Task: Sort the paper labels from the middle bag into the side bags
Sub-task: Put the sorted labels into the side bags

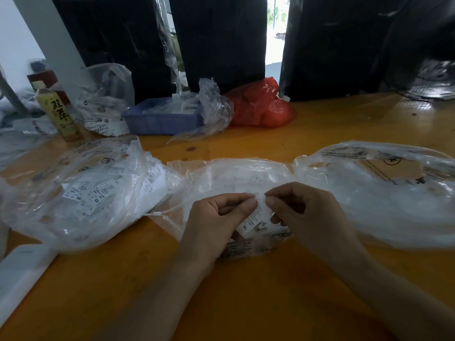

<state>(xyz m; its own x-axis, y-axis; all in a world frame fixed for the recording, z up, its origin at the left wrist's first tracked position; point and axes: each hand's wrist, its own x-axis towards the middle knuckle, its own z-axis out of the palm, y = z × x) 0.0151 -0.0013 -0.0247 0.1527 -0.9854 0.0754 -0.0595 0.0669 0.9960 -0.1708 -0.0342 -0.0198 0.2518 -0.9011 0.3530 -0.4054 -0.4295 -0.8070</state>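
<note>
Pinching a small bunch of labels point(256, 215) over the middle bag point(229, 175), both hands – left point(216, 217), right point(305, 212) – have fingers curled on it. Better to peel one label slowly – read its size before choosing the left bag point(73, 188) or right bag point(394, 193).

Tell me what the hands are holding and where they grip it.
Both hands, left hand and right hand, pinch paper labels at the top edge.

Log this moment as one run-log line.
left hand: pinches labels | right hand: pinches labels | over middle bag | left bag: labels inside
</note>
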